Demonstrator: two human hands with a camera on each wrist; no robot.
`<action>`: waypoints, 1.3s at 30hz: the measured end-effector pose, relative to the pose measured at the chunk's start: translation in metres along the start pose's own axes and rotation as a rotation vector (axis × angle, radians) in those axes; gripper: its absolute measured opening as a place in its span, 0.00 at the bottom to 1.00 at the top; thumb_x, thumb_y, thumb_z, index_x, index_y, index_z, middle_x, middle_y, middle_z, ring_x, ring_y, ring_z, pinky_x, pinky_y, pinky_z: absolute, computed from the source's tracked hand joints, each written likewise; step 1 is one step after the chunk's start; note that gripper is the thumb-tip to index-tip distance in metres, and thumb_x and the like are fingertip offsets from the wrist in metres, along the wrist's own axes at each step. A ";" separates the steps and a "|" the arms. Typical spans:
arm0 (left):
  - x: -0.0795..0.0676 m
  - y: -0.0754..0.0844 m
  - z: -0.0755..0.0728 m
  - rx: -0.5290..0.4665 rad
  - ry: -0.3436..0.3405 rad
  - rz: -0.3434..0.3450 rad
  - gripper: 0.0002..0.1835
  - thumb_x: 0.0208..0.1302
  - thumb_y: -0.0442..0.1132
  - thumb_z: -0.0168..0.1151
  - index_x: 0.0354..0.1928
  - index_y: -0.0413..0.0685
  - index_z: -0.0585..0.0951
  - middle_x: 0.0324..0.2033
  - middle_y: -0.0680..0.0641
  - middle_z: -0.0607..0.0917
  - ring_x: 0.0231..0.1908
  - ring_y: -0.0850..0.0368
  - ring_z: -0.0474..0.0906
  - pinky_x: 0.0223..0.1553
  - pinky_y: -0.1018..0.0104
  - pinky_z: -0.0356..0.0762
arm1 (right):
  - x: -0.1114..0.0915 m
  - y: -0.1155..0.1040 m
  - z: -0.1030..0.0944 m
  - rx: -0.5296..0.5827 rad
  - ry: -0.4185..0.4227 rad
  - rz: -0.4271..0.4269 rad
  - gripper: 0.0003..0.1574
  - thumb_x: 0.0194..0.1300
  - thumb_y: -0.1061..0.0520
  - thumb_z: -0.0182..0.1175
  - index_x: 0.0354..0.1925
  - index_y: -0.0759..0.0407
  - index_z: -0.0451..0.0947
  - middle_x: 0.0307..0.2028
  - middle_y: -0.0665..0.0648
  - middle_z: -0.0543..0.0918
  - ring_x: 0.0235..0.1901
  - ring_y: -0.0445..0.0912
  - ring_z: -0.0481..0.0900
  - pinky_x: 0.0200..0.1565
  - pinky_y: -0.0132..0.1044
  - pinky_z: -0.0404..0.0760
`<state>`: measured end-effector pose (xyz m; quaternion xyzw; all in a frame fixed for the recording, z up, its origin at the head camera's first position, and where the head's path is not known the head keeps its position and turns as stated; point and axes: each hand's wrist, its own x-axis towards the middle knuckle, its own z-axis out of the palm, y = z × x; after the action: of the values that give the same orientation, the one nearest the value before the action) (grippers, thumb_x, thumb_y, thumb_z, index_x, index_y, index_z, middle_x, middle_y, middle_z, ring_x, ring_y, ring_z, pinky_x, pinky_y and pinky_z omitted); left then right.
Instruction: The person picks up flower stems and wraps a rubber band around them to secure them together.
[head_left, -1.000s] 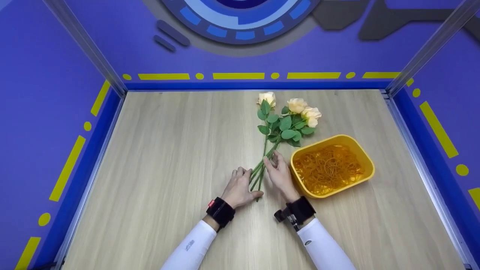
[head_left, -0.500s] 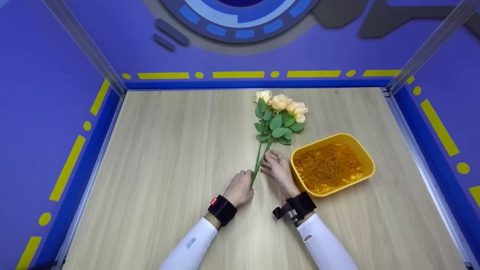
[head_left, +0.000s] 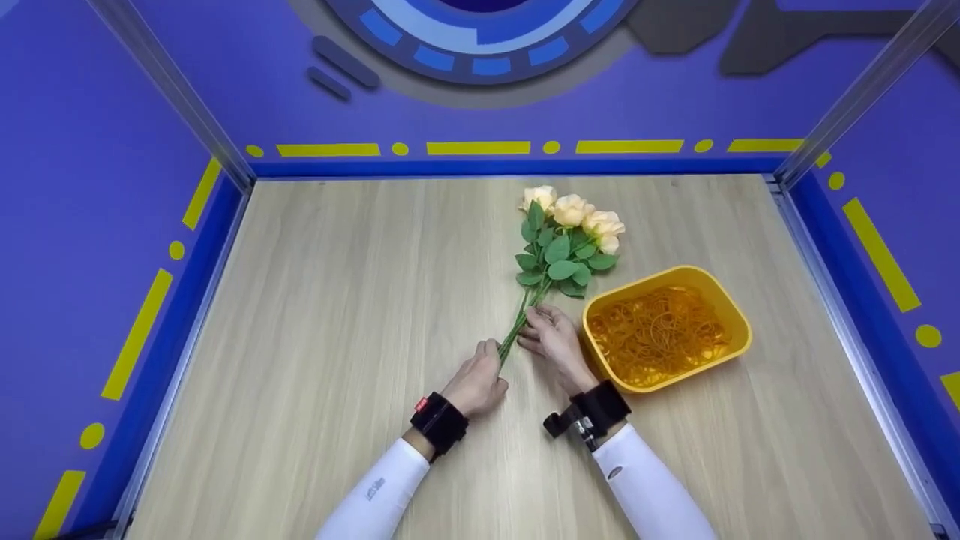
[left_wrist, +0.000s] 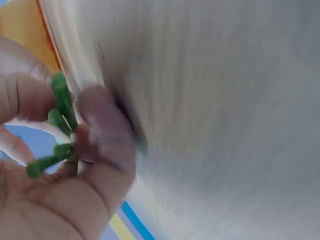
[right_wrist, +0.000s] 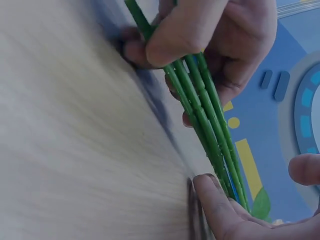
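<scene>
- Roses lay over the wooden table in my head view, blooms toward the far wall and stems slanting back between two hands; whether the stems touched the wood, I could not tell.
- Yellow box stood just beside the right hand, thin brown loops heaped inside it.
- Left hand gripped the lower part of the stems; I saw its fingers and thumb curled round them in both wrist views.
- Right hand was placed higher, below the leaves. I saw its thumb well apart from the near finger, a wide gap between, and the stems running down beside that finger; how its hidden fingers lay, I could not tell.
- Stem ends poked out among the left fingers, slightly spread from one another, in my left wrist view.
</scene>
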<state>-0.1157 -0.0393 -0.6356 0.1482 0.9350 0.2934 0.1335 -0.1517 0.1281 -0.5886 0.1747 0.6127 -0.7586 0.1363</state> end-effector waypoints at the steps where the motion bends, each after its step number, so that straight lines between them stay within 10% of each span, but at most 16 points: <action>1: -0.003 0.001 -0.002 -0.006 -0.001 -0.007 0.26 0.64 0.33 0.62 0.61 0.35 0.66 0.51 0.37 0.79 0.40 0.45 0.83 0.44 0.54 0.88 | 0.000 0.000 0.001 0.000 -0.007 0.001 0.39 0.83 0.56 0.53 0.79 0.72 0.52 0.73 0.73 0.67 0.47 0.48 0.85 0.61 0.44 0.91; 11: -0.025 0.028 -0.035 -0.154 0.091 -0.004 0.10 0.82 0.39 0.50 0.57 0.41 0.71 0.23 0.55 0.70 0.24 0.58 0.70 0.23 0.61 0.70 | 0.000 -0.003 0.007 0.003 -0.060 -0.052 0.22 0.83 0.64 0.48 0.68 0.76 0.64 0.54 0.73 0.82 0.39 0.46 0.88 0.46 0.38 0.95; 19: -0.045 0.047 -0.052 -0.094 0.228 0.104 0.09 0.85 0.38 0.46 0.57 0.43 0.73 0.20 0.57 0.69 0.21 0.62 0.65 0.19 0.70 0.62 | -0.014 -0.037 0.008 0.012 -0.119 -0.110 0.22 0.88 0.59 0.40 0.62 0.76 0.67 0.62 0.78 0.81 0.45 0.47 0.92 0.49 0.37 0.95; 39: -0.071 0.076 -0.056 -0.007 0.409 0.303 0.10 0.82 0.32 0.50 0.58 0.37 0.72 0.19 0.58 0.67 0.20 0.68 0.58 0.17 0.78 0.55 | -0.025 -0.104 -0.032 0.197 -0.259 -0.115 0.15 0.81 0.55 0.57 0.50 0.64 0.85 0.46 0.60 0.93 0.49 0.48 0.93 0.50 0.34 0.93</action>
<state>-0.0543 -0.0330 -0.5347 0.2239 0.9085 0.3373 -0.1035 -0.1696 0.1816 -0.4915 0.0528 0.5217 -0.8376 0.1528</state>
